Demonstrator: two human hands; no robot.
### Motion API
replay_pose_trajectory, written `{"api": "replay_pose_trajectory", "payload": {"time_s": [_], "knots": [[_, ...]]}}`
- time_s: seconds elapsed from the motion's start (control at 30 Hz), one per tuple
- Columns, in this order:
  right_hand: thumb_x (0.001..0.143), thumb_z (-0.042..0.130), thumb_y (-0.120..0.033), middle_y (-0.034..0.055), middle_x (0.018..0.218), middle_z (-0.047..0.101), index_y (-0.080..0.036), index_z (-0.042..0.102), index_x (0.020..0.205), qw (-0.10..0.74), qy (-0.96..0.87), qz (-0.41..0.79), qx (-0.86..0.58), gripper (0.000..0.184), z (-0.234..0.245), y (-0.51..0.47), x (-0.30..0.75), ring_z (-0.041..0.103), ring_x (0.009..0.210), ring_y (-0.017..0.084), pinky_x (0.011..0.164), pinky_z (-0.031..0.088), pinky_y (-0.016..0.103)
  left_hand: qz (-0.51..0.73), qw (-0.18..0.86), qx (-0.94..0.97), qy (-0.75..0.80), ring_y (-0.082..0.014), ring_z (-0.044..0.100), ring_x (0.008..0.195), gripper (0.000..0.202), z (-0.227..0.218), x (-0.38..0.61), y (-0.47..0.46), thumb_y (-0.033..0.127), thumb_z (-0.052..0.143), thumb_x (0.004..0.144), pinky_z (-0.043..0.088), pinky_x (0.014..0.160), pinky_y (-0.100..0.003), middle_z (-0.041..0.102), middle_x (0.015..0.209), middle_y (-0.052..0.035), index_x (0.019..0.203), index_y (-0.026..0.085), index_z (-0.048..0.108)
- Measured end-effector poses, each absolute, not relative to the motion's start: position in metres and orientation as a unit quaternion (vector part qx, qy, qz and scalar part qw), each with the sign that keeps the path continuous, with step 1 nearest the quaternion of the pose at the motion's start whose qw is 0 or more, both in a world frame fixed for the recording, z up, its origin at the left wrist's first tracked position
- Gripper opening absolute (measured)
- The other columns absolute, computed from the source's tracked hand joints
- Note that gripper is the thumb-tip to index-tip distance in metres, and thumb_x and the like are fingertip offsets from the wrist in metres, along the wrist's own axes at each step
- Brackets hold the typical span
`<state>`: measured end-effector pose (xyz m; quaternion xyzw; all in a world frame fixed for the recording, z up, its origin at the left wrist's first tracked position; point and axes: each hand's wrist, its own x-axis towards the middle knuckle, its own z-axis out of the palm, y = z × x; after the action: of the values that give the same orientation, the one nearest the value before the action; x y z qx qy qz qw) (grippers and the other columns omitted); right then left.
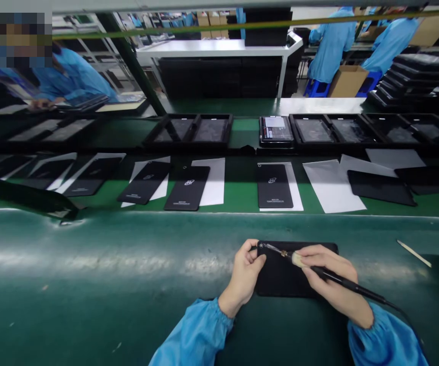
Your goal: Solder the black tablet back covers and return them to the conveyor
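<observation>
A black tablet-like panel (288,279) lies flat on the green work surface in front of me. My left hand (244,277) pinches its left edge near the upper corner, thumb on top and fingers curled at the side. In my right hand (343,300) is a soldering iron (330,276), gripped like a pen, with its cord running down to the right. The iron's metal tip points left and meets, or nearly meets, the panel's upper left corner, where a small round opening shows. Part of the panel's right side is hidden under my right hand.
Black back panels (275,185) and white sheets (334,185) line the green belt ahead. Behind them stand black trays (212,129) with tablet units. A thin pale stick (413,253) lies at right. A slanted dark post (131,61) rises at left. Co-workers in blue (76,76) sit beyond.
</observation>
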<state>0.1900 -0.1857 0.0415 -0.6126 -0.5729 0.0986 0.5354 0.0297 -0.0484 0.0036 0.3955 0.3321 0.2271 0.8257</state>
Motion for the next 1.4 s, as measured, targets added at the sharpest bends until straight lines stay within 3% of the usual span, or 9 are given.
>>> {"api": "replay_pose_trajectory", "payload": {"time_s": [1.13, 1.4], "knots": [[0.088, 0.066, -0.011, 0.0054, 0.093, 0.075, -0.022, 0.074, 0.098, 0.544, -0.55, 0.121, -0.622, 0.017, 0.036, -0.175, 0.184, 0.073, 0.086, 0.019, 0.077, 0.06, 0.03, 0.223, 0.824, 0.404, 0.328, -0.0116, 0.064, 0.054, 0.031, 0.006, 0.029, -0.048, 0.025, 0.079, 0.072, 0.05, 0.056, -0.021, 0.073, 0.072, -0.0008, 0.093, 0.019, 0.056], [0.085, 0.069, -0.01, 0.0048, 0.089, 0.075, -0.021, 0.072, 0.097, 0.553, -0.519, 0.02, -0.652, 0.017, 0.03, -0.187, 0.167, 0.074, 0.08, 0.02, 0.07, 0.06, 0.029, 0.229, 0.822, 0.402, 0.333, -0.0147, 0.068, 0.061, 0.032, 0.004, 0.031, -0.05, 0.026, 0.079, 0.073, 0.051, 0.06, -0.023, 0.074, 0.074, -0.0012, 0.094, 0.02, 0.055]]}}
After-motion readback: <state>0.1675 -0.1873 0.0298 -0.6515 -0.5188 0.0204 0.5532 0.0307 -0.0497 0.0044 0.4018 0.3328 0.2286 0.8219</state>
